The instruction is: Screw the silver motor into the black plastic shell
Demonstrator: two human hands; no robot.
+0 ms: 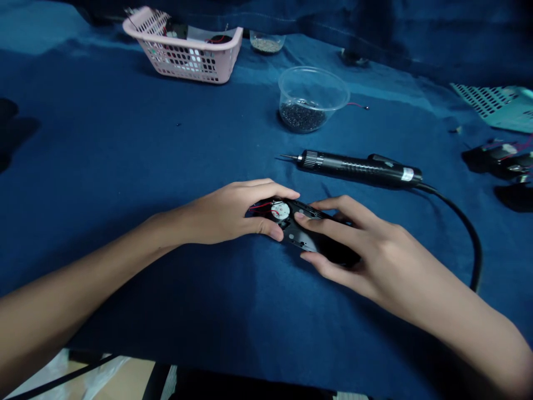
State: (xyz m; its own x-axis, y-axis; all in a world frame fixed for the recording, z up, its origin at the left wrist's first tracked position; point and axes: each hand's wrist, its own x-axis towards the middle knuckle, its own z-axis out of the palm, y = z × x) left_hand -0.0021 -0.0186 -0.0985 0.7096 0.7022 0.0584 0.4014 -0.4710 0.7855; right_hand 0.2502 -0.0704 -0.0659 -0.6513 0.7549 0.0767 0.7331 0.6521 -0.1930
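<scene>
As left hand [220, 214] and right hand [353, 239] grip black casing [302, 239], fingers [337, 206] curled

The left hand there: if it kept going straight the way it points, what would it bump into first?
The left hand is holding the black plastic casing. Past that, the first thing in line looks like the black electric screwdriver, though depth is hard to judge here.
</scene>
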